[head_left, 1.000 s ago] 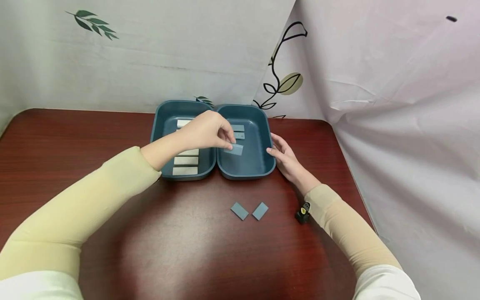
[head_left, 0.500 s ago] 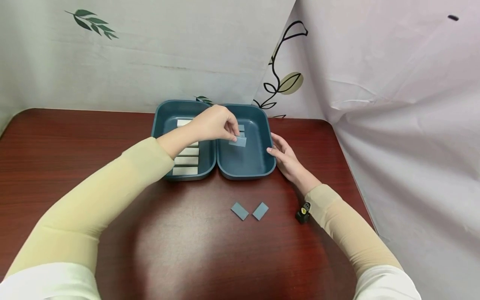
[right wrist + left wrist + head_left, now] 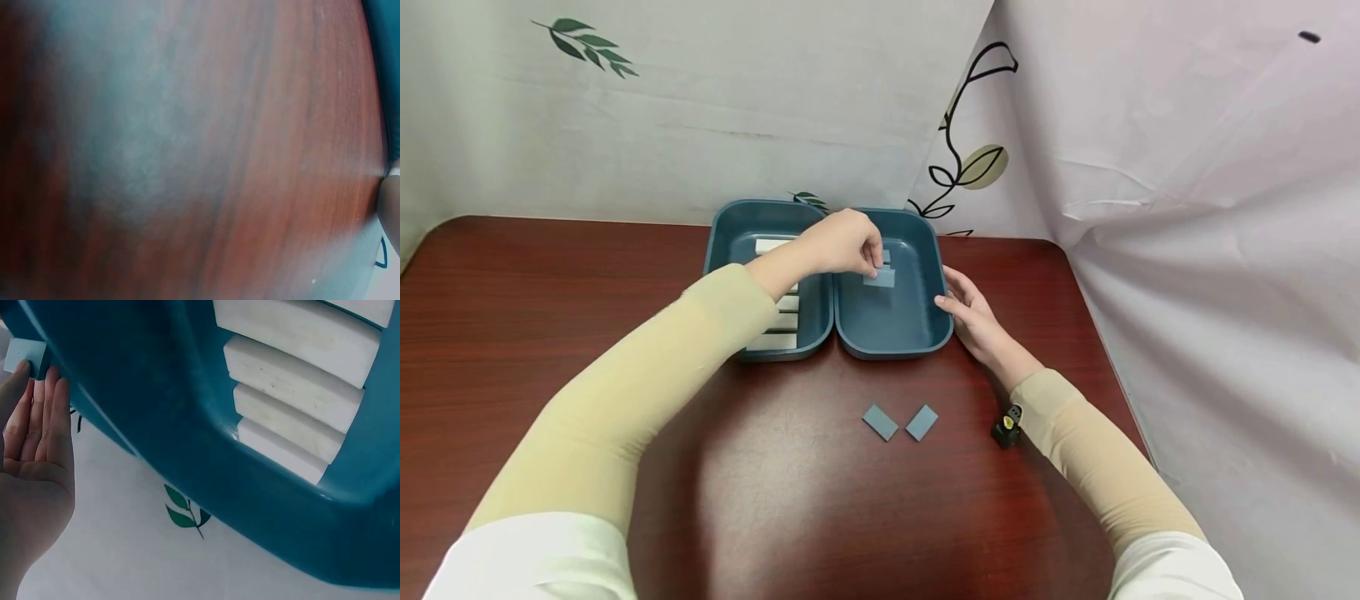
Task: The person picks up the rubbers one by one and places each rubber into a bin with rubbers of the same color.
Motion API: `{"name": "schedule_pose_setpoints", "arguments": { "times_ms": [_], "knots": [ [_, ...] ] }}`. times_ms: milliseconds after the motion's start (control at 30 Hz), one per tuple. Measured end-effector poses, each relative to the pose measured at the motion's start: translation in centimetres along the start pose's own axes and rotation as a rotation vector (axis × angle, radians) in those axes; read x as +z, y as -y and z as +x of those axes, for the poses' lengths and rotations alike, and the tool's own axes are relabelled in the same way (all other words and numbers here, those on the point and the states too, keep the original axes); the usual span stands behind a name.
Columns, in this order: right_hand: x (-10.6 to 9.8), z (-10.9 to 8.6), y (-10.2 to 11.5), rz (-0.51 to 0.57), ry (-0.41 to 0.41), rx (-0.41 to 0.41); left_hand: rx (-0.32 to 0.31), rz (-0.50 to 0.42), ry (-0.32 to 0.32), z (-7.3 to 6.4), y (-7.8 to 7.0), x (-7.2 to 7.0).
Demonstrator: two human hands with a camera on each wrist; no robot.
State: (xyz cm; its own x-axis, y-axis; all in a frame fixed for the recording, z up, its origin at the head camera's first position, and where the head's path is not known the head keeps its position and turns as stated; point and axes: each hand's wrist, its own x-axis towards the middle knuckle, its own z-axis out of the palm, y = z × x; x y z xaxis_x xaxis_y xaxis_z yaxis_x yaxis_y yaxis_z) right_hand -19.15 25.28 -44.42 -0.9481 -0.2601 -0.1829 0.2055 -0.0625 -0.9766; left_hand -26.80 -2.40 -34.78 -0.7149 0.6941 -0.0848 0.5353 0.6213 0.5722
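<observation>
My left hand (image 3: pixel 842 242) reaches over the left box and pinches a small blue-grey rectangular block (image 3: pixel 880 278) between thumb and fingers, low inside the right blue box (image 3: pixel 895 333). In the left wrist view this block (image 3: pixel 26 357) shows at the fingertips. Just beyond it another blue-grey block (image 3: pixel 886 257) lies in the right box, partly hidden by the hand. My right hand (image 3: pixel 973 321) holds the right box by its right side, thumb over the rim and fingers along the outer wall. In the right wrist view, the thumb (image 3: pixel 390 209) shows at the box wall.
Against the right box stands the left blue box (image 3: pixel 730 225), with a column of white blocks (image 3: pixel 294 375) in it, partly under my left forearm. Two blue-grey blocks, a left one (image 3: pixel 880 422) and a right one (image 3: pixel 922 422), lie nearer on the reddish-brown table (image 3: pixel 775 500).
My left hand has moved away from me and slightly right with the block, to beside the blocks in the right box. My right hand stays at the box's side.
</observation>
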Motion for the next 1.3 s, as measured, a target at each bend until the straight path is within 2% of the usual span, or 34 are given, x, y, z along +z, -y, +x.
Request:
{"name": "schedule_pose_setpoints", "arguments": {
  "times_ms": [233,767,1300],
  "knots": [
    [0.3,0.0,0.1,0.020,-0.013,0.003,-0.011,0.037,0.029,0.7,0.2,0.9],
    [0.2,0.0,0.3,0.021,-0.018,0.018,-0.050,0.063,0.029,2.1,1.1,2.2],
    [0.2,0.0,0.2,0.032,-0.022,0.014,-0.089,0.118,0.095,2.7,1.0,2.9]
  ]
}}
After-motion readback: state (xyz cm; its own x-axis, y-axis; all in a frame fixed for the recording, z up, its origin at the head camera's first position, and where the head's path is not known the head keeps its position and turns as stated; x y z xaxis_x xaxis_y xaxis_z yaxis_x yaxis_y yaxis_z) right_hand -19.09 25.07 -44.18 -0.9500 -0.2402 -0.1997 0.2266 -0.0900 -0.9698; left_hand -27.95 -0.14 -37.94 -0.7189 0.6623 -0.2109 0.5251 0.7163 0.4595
